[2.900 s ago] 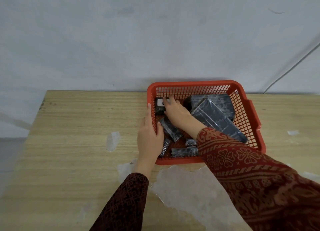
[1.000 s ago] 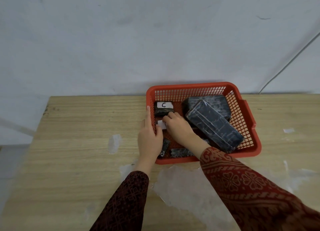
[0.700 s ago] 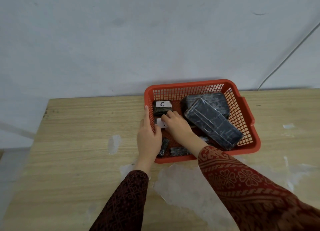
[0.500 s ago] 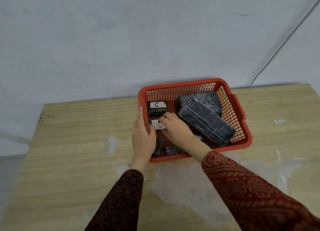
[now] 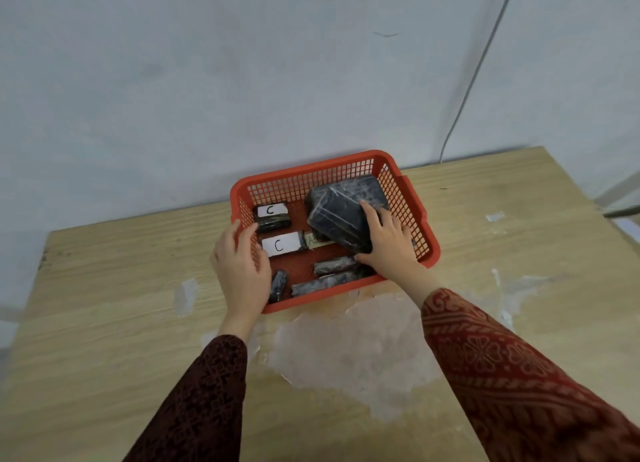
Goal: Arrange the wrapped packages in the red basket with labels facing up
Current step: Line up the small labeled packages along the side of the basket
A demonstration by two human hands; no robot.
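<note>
The wrapped packages sit in the red basket point(image 5: 398, 194), all in dark glossy film. The large package point(image 5: 337, 219) is a tilted block leaning on a second big one point(image 5: 363, 189) behind it, no label showing on either. The right hand point(image 5: 388, 245) lies on its near end, fingers point(image 5: 367, 212) spread over the top and thumb at the lower edge, gripping it. Left of that grip lie two small packages with white labels marked "C" facing up, the far one point(image 5: 271, 213) and the near one point(image 5: 282, 245). Below the grip, three slim dark packages point(image 5: 332, 271) show no labels. The left hand point(image 5: 240, 267) clasps the basket's left wall. The basket rests on a pale wooden table point(image 5: 104, 305) with worn whitish patches, against a grey-white wall point(image 5: 207, 80) where a thin cable point(image 5: 474, 73) runs down.
</note>
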